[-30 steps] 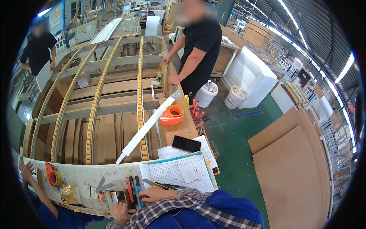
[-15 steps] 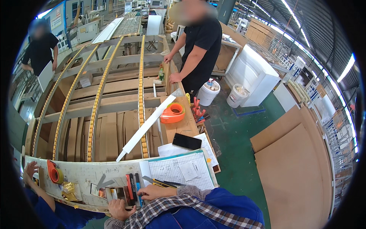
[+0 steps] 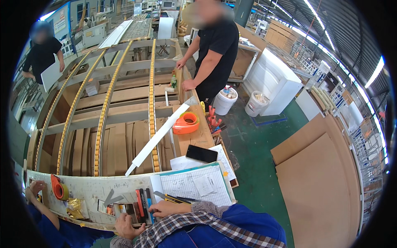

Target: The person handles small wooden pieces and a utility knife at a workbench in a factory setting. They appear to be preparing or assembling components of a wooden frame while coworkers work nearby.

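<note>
My left hand [image 3: 127, 226] rests at the bench's near edge, thumb apart from the bent fingers, beside a shallow holder with small items. To its right, my right hand [image 3: 163, 208] lies with loosely bent fingers touching or just beside a blue marker [image 3: 149, 197]; no firm grip shows. Next to that marker stand black markers [image 3: 143, 200] and a red one [image 3: 139, 198]. A box cutter [image 3: 173, 198] lies beyond my right hand, at the edge of a clipboard with a ruled sheet [image 3: 190, 182]. Left of the holder are grey metal strips [image 3: 111, 198].
An orange tape dispenser [image 3: 186, 123], a phone [image 3: 201, 153] and a long white strip [image 3: 155, 140] lie ahead. Roller tracks [image 3: 102, 124] span the frame. A second dispenser [image 3: 60, 189] lies near a co-worker's hand [image 3: 35, 189]. One person [image 3: 215, 49] leans on the frame; another holds a white panel [image 3: 50, 75].
My left hand has shifted very slightly left, fingers raised a little. The co-worker's hand at far left has turned and lowered. My right hand stays nearly still.
</note>
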`<act>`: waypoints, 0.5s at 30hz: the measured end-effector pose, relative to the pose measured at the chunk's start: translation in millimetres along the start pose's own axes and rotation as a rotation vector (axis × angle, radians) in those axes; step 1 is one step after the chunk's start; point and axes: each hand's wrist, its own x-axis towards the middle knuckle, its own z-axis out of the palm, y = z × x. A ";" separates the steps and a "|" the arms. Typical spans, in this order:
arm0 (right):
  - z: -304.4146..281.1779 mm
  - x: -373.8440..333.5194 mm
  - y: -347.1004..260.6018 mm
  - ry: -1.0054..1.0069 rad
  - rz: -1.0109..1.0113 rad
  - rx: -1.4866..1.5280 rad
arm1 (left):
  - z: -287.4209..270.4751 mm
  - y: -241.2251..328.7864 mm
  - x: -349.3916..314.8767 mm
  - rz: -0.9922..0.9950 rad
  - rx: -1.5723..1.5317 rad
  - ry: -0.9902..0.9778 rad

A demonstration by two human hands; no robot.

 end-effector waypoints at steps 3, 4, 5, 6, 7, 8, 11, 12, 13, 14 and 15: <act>1.5 0.4 0.2 0.000 -0.012 -0.024 | -0.5 1.0 0.7 0.014 -0.016 0.073; 0.2 -0.3 -1.2 -0.005 -0.017 -0.039 | -0.1 2.0 0.5 0.009 -0.010 0.079; -0.4 -0.7 -2.0 -0.010 -0.022 -0.054 | -0.1 2.6 0.5 0.004 -0.004 0.085; 0.1 -0.7 -1.7 -0.010 -0.016 -0.052 | -1.1 2.8 0.8 0.021 0.008 0.069; -0.3 -0.2 -1.1 -0.011 -0.012 -0.053 | -3.1 3.2 2.1 0.038 0.021 0.056; -0.6 0.0 -0.7 -0.010 -0.007 -0.054 | -4.3 3.6 3.6 0.057 0.034 0.042; -4.0 0.0 -3.5 -0.021 0.028 -0.048 | 3.3 13.1 8.7 0.076 -0.110 0.006; 2.7 1.0 2.5 0.005 -0.016 -0.070 | 9.9 16.9 4.9 0.079 -0.082 0.034; 1.3 3.2 4.5 -0.039 0.010 -0.088 | 24.6 15.4 2.4 0.048 -0.101 0.045; -0.2 1.8 2.9 -0.046 0.019 -0.045 | 33.3 12.2 -2.4 0.027 -0.096 0.052; -2.6 0.9 0.6 -0.052 0.028 -0.003 | 41.4 6.9 -4.2 0.005 -0.092 0.058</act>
